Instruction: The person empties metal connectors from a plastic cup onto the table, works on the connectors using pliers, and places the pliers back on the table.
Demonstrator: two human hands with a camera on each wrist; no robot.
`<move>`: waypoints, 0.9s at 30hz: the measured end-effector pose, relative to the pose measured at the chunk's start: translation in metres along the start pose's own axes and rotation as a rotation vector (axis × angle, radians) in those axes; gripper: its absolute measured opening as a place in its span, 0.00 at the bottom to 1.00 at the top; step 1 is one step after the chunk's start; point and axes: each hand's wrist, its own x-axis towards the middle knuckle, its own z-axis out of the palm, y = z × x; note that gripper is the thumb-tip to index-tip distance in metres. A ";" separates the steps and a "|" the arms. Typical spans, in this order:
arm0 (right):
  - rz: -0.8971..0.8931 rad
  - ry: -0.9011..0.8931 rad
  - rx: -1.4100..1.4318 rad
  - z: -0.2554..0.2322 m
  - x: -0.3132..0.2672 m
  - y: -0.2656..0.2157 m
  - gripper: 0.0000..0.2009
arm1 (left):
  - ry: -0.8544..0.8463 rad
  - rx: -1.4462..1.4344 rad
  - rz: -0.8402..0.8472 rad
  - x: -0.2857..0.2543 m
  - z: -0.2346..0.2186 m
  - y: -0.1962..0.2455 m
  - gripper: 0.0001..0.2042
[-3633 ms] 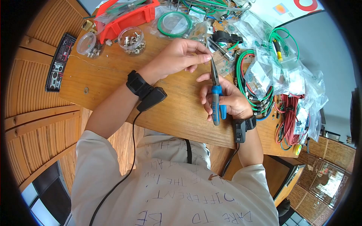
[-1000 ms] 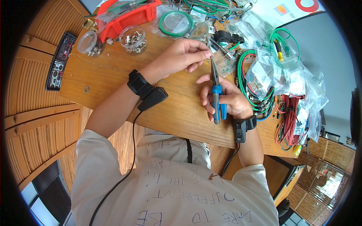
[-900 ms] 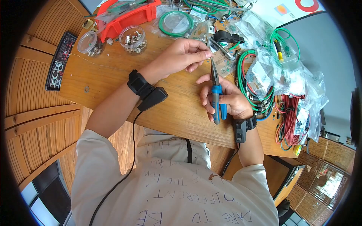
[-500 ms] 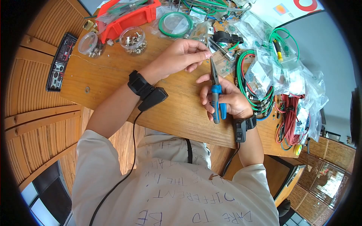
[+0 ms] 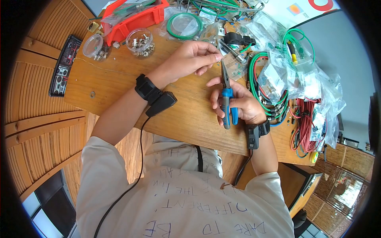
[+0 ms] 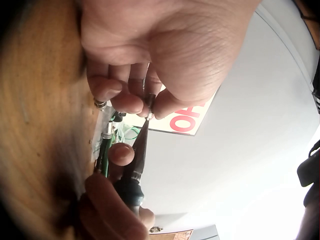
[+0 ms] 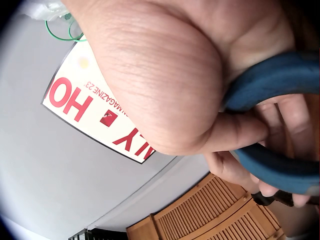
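Note:
In the head view the left hand (image 5: 190, 59) pinches a small, thin metal piece between thumb and index finger. The right hand (image 5: 240, 104) grips long-nose pliers (image 5: 226, 95) with blue and grey handles, nose pointing away from the body. The left wrist view has the pliers' tip (image 6: 146, 122) at the small metal piece (image 6: 150, 114) under the left fingertips; whether the nose clamps it I cannot tell. The right wrist view catches the blue handles (image 7: 275, 172), with the right thumb between them. Fingers hide most of the pinched piece.
A red bin (image 5: 135, 23) and a clear jar of metal connectors (image 5: 139, 43) stand at the back left, beside a smaller jar (image 5: 93, 47). Coiled green cable (image 5: 254, 75), plastic bags (image 5: 272, 77) and a red cable bundle (image 5: 304, 119) crowd the right side of the wooden table (image 5: 115, 89).
The right hand and pliers have shifted very slightly, with the handles tilted a little further left. The left hand keeps its pinch in nearly the same place.

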 end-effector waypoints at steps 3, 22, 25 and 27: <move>0.001 -0.011 0.002 -0.001 0.001 0.000 0.35 | 0.001 0.004 0.001 0.000 0.000 0.000 0.11; 0.026 0.001 0.016 -0.001 0.000 -0.001 0.37 | -0.009 0.120 -0.004 -0.003 0.004 0.005 0.11; 0.028 0.005 -0.013 -0.001 0.001 -0.001 0.37 | -0.016 0.129 -0.001 -0.003 0.003 0.005 0.11; 0.027 0.009 -0.034 -0.002 0.001 -0.001 0.37 | -0.017 0.132 0.001 -0.003 0.004 0.005 0.11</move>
